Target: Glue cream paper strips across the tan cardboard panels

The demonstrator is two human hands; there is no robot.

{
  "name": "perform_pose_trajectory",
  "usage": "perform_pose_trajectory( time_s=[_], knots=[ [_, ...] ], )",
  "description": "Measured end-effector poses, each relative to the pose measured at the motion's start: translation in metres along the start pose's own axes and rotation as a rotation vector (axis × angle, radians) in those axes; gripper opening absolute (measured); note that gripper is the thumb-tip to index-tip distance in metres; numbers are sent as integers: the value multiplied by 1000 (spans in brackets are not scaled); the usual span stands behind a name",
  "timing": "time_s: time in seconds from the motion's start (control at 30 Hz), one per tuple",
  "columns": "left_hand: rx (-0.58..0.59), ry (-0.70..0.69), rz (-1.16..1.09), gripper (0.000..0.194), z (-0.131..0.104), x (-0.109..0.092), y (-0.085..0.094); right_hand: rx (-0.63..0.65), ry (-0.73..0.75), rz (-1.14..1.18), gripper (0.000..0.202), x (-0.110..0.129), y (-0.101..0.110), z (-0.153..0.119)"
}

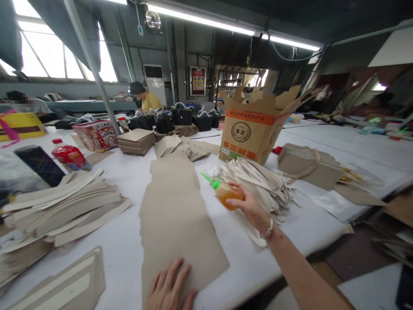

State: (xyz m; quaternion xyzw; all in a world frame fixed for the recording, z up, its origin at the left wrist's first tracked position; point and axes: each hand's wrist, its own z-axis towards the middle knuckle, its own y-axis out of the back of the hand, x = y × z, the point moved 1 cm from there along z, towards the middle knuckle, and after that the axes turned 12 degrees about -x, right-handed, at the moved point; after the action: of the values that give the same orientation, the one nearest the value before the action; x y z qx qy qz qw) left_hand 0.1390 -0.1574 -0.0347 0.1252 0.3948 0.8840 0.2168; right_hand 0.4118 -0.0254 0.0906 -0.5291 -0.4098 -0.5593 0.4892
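Hands well apart here: the right hand [251, 206], right of centre, is wrapped around a bottle [226, 195] of orange liquid, while the left hand [170, 287] lies flat, fingers spread, on the cardboard [176, 211] at bottom centre. And that cardboard runs long, from the bottom edge up toward mid-frame. The bottle sits just off its right edge, its green spout [209, 179] aimed upper left, toward the sheet; the right hand is nearer the far half. Now the writing: the carton [247, 133], upper right of centre, reads 多正 inside a round emblem; the orange line below opens likewise, then blurs.
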Motion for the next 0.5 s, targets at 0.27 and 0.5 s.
perform_pose_trajectory(
  time_s=[0.27, 0.5],
  knots=[
    [76, -46, -90, 31, 20, -18, 34, -269, -356, 416, 40, -16, 38, -81],
    [26, -158, -40, 41, 11, -27, 27, -209, -215, 24, 67, -31, 36, -118]
  ],
)
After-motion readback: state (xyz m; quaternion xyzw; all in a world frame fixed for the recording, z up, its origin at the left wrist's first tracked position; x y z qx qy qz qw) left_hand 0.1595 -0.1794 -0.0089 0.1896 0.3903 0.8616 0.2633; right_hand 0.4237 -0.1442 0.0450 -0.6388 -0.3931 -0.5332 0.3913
